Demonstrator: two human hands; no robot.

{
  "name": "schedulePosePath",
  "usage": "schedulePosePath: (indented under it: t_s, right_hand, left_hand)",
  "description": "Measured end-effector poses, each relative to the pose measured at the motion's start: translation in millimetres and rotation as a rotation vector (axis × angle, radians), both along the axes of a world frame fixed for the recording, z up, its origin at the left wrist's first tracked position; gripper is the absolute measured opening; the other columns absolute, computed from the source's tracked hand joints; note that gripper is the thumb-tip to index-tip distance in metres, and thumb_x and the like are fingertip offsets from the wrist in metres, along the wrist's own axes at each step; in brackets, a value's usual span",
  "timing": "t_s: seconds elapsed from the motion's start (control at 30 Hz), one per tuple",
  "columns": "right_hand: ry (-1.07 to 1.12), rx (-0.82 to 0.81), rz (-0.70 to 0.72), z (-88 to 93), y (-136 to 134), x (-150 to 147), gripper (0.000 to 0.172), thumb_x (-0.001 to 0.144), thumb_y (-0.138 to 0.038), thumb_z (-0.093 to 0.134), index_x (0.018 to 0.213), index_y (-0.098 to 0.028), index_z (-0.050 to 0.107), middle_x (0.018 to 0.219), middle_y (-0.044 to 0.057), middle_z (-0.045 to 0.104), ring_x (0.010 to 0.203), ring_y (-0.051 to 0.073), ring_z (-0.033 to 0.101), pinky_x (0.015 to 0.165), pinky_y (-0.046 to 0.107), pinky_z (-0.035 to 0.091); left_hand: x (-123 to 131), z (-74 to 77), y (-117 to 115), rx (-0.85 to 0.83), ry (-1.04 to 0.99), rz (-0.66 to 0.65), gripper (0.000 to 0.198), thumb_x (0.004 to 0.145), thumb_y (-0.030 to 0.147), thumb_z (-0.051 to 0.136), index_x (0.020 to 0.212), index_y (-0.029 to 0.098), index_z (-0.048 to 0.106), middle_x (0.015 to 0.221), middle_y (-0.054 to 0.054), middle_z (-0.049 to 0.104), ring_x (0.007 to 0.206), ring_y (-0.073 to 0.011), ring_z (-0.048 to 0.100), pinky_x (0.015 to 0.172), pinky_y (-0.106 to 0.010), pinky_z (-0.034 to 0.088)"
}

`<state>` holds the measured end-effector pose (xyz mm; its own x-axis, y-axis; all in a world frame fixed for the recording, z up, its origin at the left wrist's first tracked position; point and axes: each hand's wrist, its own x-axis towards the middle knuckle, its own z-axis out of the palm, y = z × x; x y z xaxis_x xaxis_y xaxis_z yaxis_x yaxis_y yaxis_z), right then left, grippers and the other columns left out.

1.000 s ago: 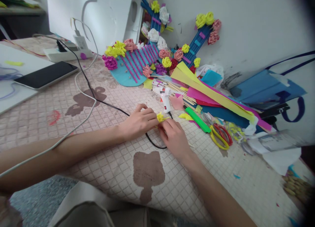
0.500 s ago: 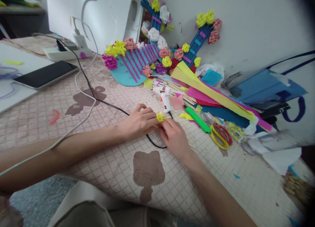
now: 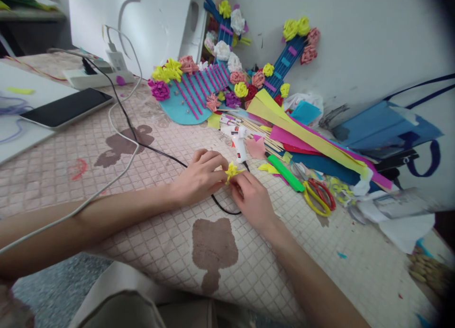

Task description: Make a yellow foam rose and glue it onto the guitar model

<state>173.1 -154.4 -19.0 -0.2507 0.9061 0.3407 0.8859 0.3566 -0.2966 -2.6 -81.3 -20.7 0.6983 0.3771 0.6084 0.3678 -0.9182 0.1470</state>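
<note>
A small yellow paper flower (image 3: 232,169) sits pinched between both hands just above the checked pink tablecloth (image 3: 149,223). My left hand (image 3: 201,176) comes in from the left, its fingers curled onto the flower's left side. My right hand (image 3: 252,200) comes from below right, its fingertips closed on the flower's right side. A black cable (image 3: 159,152) runs under both hands.
A white glue gun (image 3: 239,141) lies just beyond the hands. To the right lie a green marker (image 3: 286,173), scissors (image 3: 318,197) and coloured foam sheets (image 3: 313,138). Blue flower-decorated craft pieces (image 3: 199,93) lean at the wall. A phone (image 3: 66,107) and power strip (image 3: 95,77) are at the left.
The hands stayed in place; the fingers shifted slightly on the yellow flower, which now stands a bit more exposed between them.
</note>
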Motion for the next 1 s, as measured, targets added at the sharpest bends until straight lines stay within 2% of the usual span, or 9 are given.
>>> schedulePosePath:
  t_s: [0.2, 0.3, 0.43, 0.6, 1.0]
  right_hand:
    - [0.029, 0.005, -0.002, 0.2, 1.1, -0.5, 0.012, 0.088, -0.014, 0.044, 0.088, -0.019, 0.056, 0.088, 0.006, 0.059, 0.081, 0.018, 0.057, 0.071, 0.031, 0.047]
    - [0.026, 0.007, -0.006, 0.6, 1.1, -0.8, 0.011, 0.088, -0.015, 0.045, 0.085, -0.019, 0.055, 0.086, 0.006, 0.059, 0.079, 0.018, 0.056, 0.07, 0.03, 0.047]
    - [0.012, 0.013, -0.011, 0.4, 0.9, -1.2, 0.011, 0.088, -0.015, 0.045, 0.085, -0.019, 0.054, 0.084, 0.006, 0.058, 0.078, 0.018, 0.056, 0.069, 0.03, 0.046]
    - [0.008, 0.019, -0.007, -0.3, 1.3, -1.1, 0.011, 0.088, -0.015, 0.044, 0.087, -0.019, 0.055, 0.086, 0.006, 0.059, 0.079, 0.018, 0.056, 0.069, 0.031, 0.047]
    - [-0.048, -0.018, 0.026, -0.8, 0.1, 0.8, 0.013, 0.09, -0.015, 0.043, 0.089, -0.018, 0.056, 0.091, 0.007, 0.059, 0.084, 0.019, 0.056, 0.073, 0.032, 0.047]
  left_hand:
    - [0.3, -0.7, -3.1, 0.039, -0.013, 0.0, 0.013, 0.088, 0.017, 0.051, 0.078, 0.021, 0.06, 0.1, -0.002, 0.062, 0.106, -0.0199, 0.049, 0.093, -0.042, 0.03]
    - [1.1, -0.5, -4.0, 0.034, 0.012, 0.005, 0.005, 0.087, 0.02, 0.053, 0.087, 0.021, 0.058, 0.101, -0.002, 0.063, 0.106, -0.0198, 0.049, 0.095, -0.041, 0.03]
    - [2.2, -1.1, -3.2, 0.024, 0.057, 0.025, 0.009, 0.085, 0.021, 0.055, 0.094, 0.02, 0.056, 0.1, -0.003, 0.063, 0.103, -0.0201, 0.051, 0.095, -0.042, 0.029]
    - [3.1, -0.9, -2.1, 0.036, 0.084, 0.038, 0.005, 0.088, 0.02, 0.051, 0.087, 0.02, 0.056, 0.092, -0.003, 0.064, 0.097, -0.0185, 0.052, 0.094, -0.041, 0.029]
    - [2.5, 0.9, -0.4, 0.054, 0.115, 0.016, 0.019, 0.094, 0.022, 0.043, 0.082, 0.019, 0.057, 0.084, -0.001, 0.063, 0.091, -0.0159, 0.052, 0.093, -0.04, 0.028]
